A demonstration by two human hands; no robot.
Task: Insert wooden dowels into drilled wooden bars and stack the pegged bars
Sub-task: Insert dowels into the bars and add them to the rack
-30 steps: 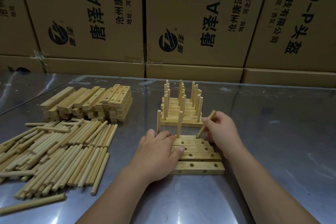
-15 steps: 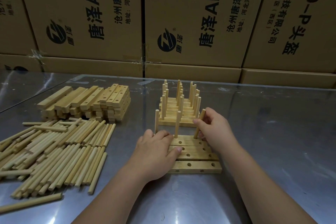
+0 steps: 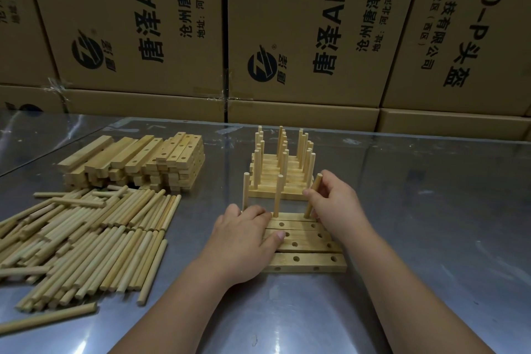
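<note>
Over steel table (image 3: 431,224), right hand (image 3: 340,208)'s fingers (image 3: 330,184) pinch tilted dowel (image 3: 309,208).

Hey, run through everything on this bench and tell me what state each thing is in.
Far pale drilled wooden bar: two dowels standing upright in it.
Round wooden dowel: tilted, lower end at that bar's right hole, pinched by right hand fingers.
Left hand: flat on the near bars.
Near drilled bars: visible holes empty.
Pegged bar stack: pegs upright.
Loose dowel pile: lying flat.
</note>
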